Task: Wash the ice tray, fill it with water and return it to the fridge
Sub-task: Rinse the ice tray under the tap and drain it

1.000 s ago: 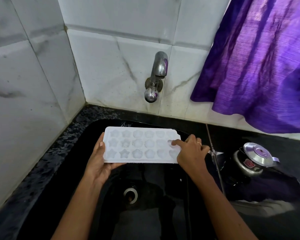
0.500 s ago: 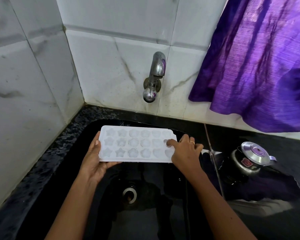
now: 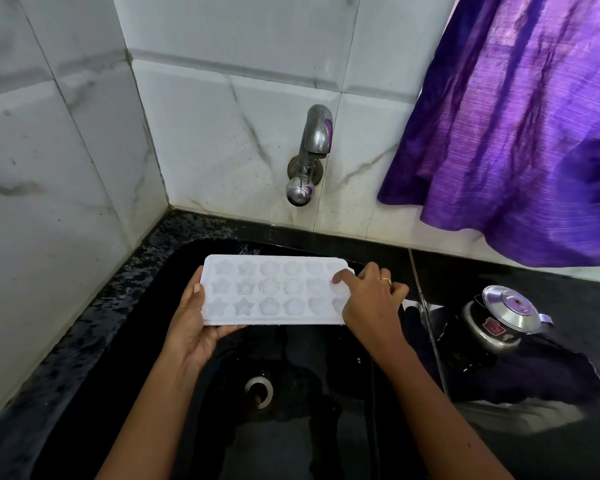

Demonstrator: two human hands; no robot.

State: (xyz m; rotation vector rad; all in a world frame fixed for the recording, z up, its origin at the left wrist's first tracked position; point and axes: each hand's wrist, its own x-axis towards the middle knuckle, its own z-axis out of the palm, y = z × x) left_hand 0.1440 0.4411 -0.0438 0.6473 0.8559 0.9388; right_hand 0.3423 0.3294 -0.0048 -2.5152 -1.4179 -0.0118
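Note:
A white ice tray (image 3: 274, 289) with star and flower shaped cells is held level over the black sink (image 3: 125, 341). My left hand (image 3: 191, 323) grips the tray's left end from below, thumb on its rim. My right hand (image 3: 371, 299) rests on the tray's right end, its index finger pressed into a cell in the middle row. A steel tap (image 3: 309, 157) juts from the tiled wall above the tray. No water runs from it.
The sink drain (image 3: 258, 389) lies below the tray. A steel pot with a lid (image 3: 499, 317) stands on the black counter at the right. A purple cloth (image 3: 516, 126) hangs at the upper right. White marble tiles close the left and back.
The tray and both hands stay nearly in place while the view shifts a little. My right index finger has moved slightly within the cells at the tray's right end.

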